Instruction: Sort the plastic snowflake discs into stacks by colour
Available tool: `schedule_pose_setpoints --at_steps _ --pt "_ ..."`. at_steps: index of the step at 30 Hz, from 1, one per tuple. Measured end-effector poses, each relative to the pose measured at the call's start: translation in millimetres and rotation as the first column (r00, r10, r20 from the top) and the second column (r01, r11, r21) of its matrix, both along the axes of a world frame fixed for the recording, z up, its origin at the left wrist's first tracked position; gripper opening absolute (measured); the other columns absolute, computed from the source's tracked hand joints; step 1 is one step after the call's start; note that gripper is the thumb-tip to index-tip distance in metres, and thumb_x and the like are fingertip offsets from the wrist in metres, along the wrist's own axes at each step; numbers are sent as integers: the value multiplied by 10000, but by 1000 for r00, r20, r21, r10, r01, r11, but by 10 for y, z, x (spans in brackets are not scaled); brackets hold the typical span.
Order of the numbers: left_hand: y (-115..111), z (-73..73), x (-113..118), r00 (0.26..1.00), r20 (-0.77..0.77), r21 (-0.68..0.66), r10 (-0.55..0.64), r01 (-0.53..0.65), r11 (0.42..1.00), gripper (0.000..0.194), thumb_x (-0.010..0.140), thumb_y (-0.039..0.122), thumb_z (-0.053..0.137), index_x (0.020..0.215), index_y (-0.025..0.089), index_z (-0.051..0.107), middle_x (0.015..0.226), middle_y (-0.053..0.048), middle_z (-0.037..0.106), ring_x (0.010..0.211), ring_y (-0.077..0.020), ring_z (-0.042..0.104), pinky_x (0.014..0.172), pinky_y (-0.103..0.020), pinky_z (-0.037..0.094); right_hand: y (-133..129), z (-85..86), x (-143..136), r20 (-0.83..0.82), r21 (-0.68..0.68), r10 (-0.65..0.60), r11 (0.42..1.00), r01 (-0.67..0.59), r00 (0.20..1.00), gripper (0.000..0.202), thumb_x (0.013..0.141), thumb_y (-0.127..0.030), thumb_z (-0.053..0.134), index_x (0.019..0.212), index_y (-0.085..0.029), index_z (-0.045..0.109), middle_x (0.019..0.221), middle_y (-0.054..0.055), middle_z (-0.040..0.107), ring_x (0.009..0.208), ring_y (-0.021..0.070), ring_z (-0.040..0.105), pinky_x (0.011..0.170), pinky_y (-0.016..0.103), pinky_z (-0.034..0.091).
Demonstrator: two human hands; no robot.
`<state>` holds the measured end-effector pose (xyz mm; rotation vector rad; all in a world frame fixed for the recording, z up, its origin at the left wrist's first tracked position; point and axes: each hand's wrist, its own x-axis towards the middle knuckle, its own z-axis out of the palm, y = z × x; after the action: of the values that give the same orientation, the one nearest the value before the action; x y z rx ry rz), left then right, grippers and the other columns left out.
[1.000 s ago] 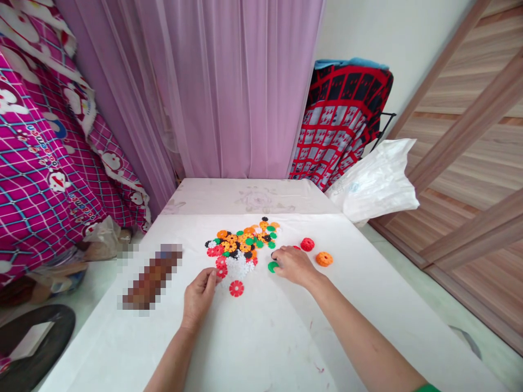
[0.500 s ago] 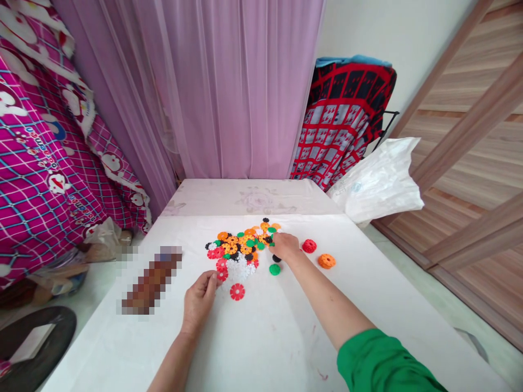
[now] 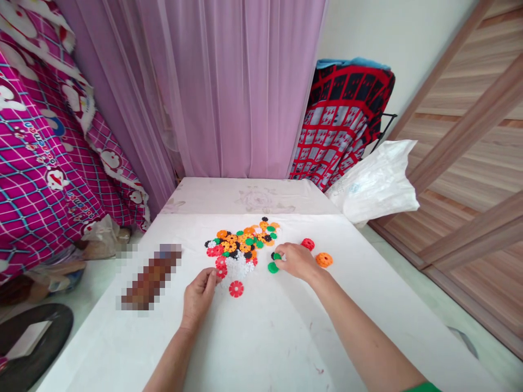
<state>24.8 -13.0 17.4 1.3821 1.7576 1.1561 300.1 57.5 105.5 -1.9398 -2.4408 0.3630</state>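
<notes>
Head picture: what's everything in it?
disc heap: many, mixed, table centre
green discs: two-plus, green, one held
red stack: one, red, right
orange stack: one, orange, right
table: one, white, centre
blurred patch: one, brown, left
curtain: one, purple, back
cartoon cloth: one, pink, left
checked cloth: one, red, back
bag: one, white, right
wooden panels: several, brown, right
round thing: one, black, lower left
clutter: several, mixed, left
sleeve: one, green, bottom
left grip: one, bare, left
right grip: one, bare, right
</notes>
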Motion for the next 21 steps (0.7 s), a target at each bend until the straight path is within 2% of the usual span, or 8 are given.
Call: schedule_pose_setpoints --at_steps 5,16,19,21 --pt "1 22 9 1000 1 -4 6 -6 1000 445 808 598 439 907 214 643 746 -38 724 729 -195 679 625 -278 538 -178 -35 -60 77 23 69 997 -71 995 222 803 -306 534 945 -240 691 1004 47 695 919 195 625 647 261 340" --pt "-7 45 19 1000 3 12 15 -15 1000 445 800 599 448 901 213 643 726 -37 726 721 -199 687 631 -284 543 -186 -122 -151 111 20 90 995 -93 990 235 796 -275 542 972 -211 684 1036 73 673 960 209 613 679 268 367" --pt "-9 51 25 1000 2 22 8 -8 1000 431 801 592 447 888 219 643 722 -34 724 726 -200 690 631 -282 544 -65 -3 -15 51 54 51 997 -54 997 290 790 -328 575 1045 -234 677 1062 50 679 960 205 616 710 268 393" --pt "-9 46 25 1000 -4 21 4 -4 1000 429 802 592 445 890 221 642 722 -32 722 722 -198 687 631 -281 543 87 151 126 -12 133 -53 990 54 999 316 818 -353 559 1099 -254 664 1082 36 682 945 190 621 731 265 409"
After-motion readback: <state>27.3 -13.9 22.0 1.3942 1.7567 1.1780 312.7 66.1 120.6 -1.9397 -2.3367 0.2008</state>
